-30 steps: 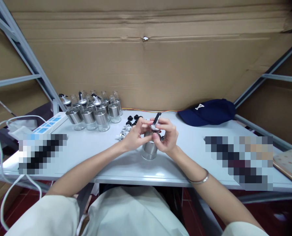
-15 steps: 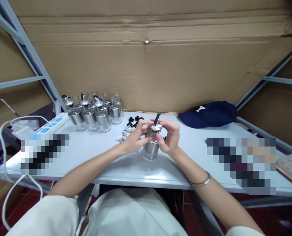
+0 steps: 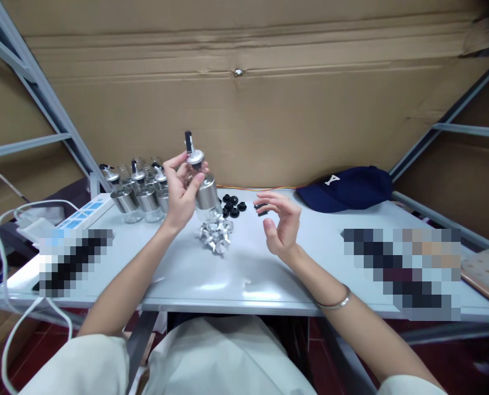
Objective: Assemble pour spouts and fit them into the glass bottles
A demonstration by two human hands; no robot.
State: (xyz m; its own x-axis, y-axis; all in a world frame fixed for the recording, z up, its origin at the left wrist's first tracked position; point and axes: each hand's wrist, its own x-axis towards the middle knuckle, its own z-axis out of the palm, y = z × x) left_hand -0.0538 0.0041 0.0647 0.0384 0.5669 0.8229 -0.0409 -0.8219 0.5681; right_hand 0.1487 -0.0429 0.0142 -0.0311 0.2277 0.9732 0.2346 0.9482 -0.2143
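At the far left of the table [image 3: 178, 285], a long white power strip with blue socket faces [image 3: 84, 213] lies slantwise, with a looping white cable [image 3: 0, 236] at its outer side. Just right of it stands a cluster of clear glass bottles with silver metal sleeves [image 3: 146, 198], several topped by silver pourers with black tips. In front of the cluster's right side, the left hand [image 3: 181, 192] has its grip closed around the upper part of a single clear glass bottle with a silver metal sleeve [image 3: 208, 192], thumb on the near side and fingers behind. The bottle leans slightly and appears raised; its silver pourer with an upright black tip [image 3: 195, 157] sits above the grip, while the sleeve and glass base extend below and to the right. Under that base in view is a heap of small silver metal pourers [image 3: 216, 237], with round black stoppers [image 3: 233, 207] just behind to the right. Further right, the right hand [image 3: 283, 222] hangs with its grip spread, fingers curled and holding nothing, well apart from the bottle. Beyond it, a navy cloth cap with a white emblem [image 3: 347, 189] rests against the brown cardboard wall [image 3: 269, 126].
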